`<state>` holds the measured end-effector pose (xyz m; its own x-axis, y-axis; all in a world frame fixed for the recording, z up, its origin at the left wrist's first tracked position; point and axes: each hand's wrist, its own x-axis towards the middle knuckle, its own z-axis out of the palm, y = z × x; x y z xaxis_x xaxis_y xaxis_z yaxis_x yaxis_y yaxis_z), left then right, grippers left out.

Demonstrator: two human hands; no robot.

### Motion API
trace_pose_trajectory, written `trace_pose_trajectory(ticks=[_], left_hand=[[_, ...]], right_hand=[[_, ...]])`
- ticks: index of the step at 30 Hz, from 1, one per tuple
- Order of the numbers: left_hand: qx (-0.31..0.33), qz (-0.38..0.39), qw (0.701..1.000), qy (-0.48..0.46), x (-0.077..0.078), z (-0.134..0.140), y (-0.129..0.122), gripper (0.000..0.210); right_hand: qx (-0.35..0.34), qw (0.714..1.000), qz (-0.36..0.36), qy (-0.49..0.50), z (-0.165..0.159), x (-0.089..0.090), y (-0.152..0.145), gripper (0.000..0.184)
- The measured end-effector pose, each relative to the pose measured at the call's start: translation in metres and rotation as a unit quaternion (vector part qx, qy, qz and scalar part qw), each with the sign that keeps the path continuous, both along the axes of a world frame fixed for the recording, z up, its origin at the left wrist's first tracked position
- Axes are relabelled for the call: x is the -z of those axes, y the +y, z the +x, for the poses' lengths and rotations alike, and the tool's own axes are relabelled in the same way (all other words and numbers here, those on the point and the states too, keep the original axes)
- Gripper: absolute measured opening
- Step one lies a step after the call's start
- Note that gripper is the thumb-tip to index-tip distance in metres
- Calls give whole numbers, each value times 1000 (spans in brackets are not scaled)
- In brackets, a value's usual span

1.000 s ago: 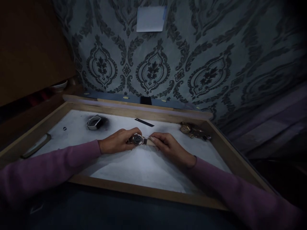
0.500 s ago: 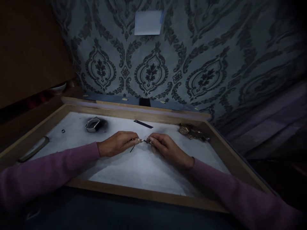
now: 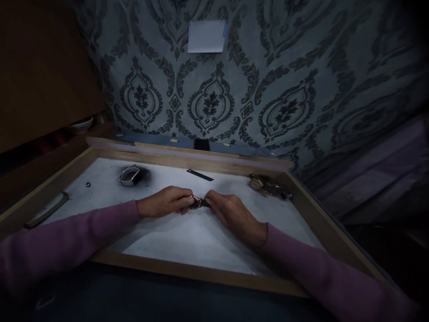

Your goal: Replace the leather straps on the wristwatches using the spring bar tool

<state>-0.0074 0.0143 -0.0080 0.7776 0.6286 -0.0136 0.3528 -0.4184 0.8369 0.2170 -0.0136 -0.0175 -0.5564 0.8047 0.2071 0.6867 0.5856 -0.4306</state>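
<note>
Between my two hands, over the middle of the white-bottomed wooden tray (image 3: 201, 278), is a wristwatch (image 3: 195, 202) with a gold-coloured case. My left hand (image 3: 169, 200) pinches the case between thumb and fingers and covers part of it. A dark watch strap (image 3: 204, 203) runs from the case to my right hand (image 3: 226, 211), whose fingers are closed on it. Whether the strap is joined to the case I cannot make out. Beyond my hands lies a flat dark strip (image 3: 200, 175), pointed at one end.
A watch with a pale band (image 3: 129, 177) stands at the back left, near a small black ring (image 3: 88, 184). A curved olive strap (image 3: 48, 210) lies by the left wall. Several watches (image 3: 268, 185) are heaped in the back right corner. Raised wooden walls surround the tray.
The watch has turned in my left hand, so its face side shows more. My right fingers have shifted onto the dark strap, and the thin light tool-like piece there no longer shows.
</note>
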Motion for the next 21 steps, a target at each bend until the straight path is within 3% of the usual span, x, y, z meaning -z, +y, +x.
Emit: trace_pose_trajectory(ticks=[3, 6, 7, 11, 14, 17, 21], left_hand=[[48, 25, 998, 31, -9, -4, 3, 23], [73, 119, 986, 95, -19, -9, 4, 7], [75, 155, 979, 113, -21, -10, 4, 11], [42, 294, 936, 189, -23, -8, -7, 21], [-10, 348, 909, 230, -24, -3, -17, 23], [-35, 317, 925, 206, -29, 0, -23, 18], [-14, 141, 984, 104, -32, 4, -25, 6]], right_hand=[[-22, 998, -30, 54, -2, -4, -1, 24], [-45, 992, -56, 100, -5, -7, -2, 26], [-51, 991, -62, 105, -5, -7, -2, 26], [-62, 988, -75, 116, -8, -6, -3, 26], [-58, 986, -78, 135, -8, -6, -3, 27], [-37, 985, -70, 153, -7, -7, -3, 31], [-27, 984, -60, 163, -6, -5, -2, 32]])
